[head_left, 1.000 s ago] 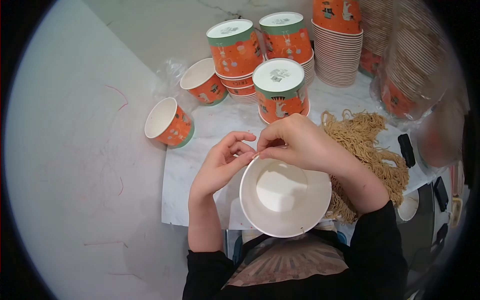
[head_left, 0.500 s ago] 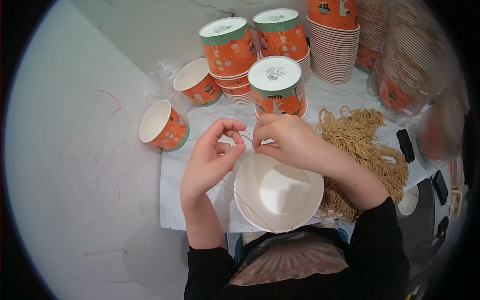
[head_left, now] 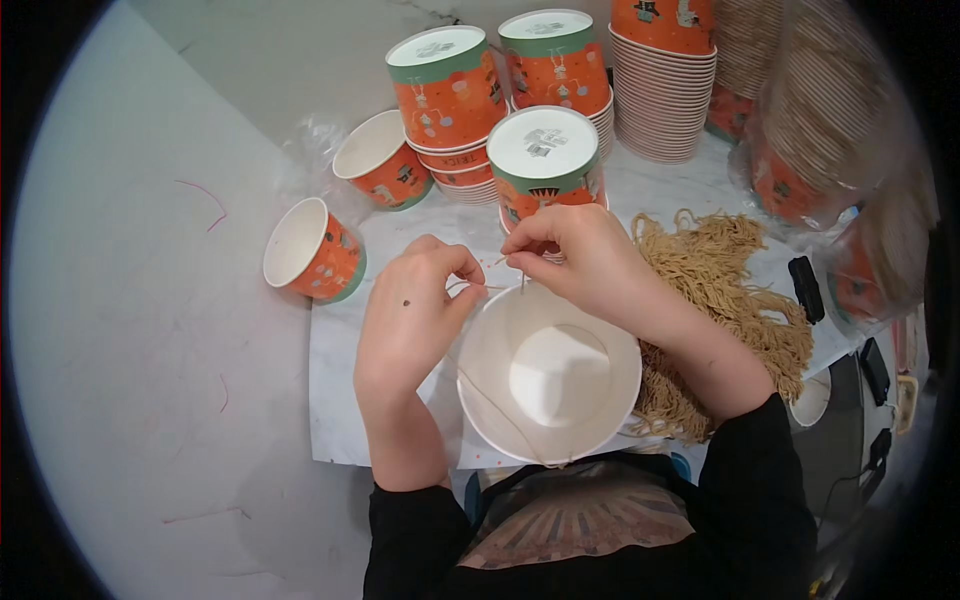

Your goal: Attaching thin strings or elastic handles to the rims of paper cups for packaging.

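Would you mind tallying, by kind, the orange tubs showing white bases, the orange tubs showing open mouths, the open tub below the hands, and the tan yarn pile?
Base-up orange tubs: 3
Open-mouthed orange tubs: 2
White-lined open tub: 1
Tan yarn pile: 1
Total: 7

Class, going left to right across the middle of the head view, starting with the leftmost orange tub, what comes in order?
Leftmost orange tub, left hand, white-lined tub, tan yarn bundle, small black object.
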A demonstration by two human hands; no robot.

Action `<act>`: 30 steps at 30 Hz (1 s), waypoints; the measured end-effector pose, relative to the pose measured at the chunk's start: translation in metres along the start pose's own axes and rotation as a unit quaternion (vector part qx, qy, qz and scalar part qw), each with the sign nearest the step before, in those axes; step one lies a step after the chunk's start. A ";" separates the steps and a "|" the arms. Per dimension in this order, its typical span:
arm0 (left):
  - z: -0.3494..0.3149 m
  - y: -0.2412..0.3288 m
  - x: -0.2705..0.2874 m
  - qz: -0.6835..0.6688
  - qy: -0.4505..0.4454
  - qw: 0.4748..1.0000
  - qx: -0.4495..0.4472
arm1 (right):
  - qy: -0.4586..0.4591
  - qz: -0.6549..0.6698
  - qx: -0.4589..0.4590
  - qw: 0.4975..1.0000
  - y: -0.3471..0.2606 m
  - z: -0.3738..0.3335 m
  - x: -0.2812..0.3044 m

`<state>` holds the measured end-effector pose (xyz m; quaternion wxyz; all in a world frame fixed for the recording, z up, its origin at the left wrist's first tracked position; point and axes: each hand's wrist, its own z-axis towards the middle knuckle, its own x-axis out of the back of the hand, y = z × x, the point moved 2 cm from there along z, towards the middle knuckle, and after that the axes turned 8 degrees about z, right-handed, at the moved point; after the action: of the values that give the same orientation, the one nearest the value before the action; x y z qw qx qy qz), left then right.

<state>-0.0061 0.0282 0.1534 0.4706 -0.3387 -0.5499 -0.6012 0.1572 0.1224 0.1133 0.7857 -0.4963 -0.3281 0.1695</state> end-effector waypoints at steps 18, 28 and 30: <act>0.032 -0.024 -0.018 -0.311 -0.123 0.941 0.045 | 0.009 -0.077 0.100 0.992 0.000 0.001 -0.004; 0.036 -0.029 -0.022 -0.346 -0.171 0.920 0.070 | -0.017 -0.095 0.115 0.989 -0.001 0.001 -0.004; 0.038 -0.029 -0.023 -0.352 -0.179 0.916 0.067 | -0.017 -0.096 0.118 0.988 -0.001 0.001 -0.003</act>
<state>-0.0301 0.0682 0.1286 0.1434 -0.1926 -0.7477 -0.6191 0.1542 0.1207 0.1134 0.8454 -0.3636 -0.3654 0.1397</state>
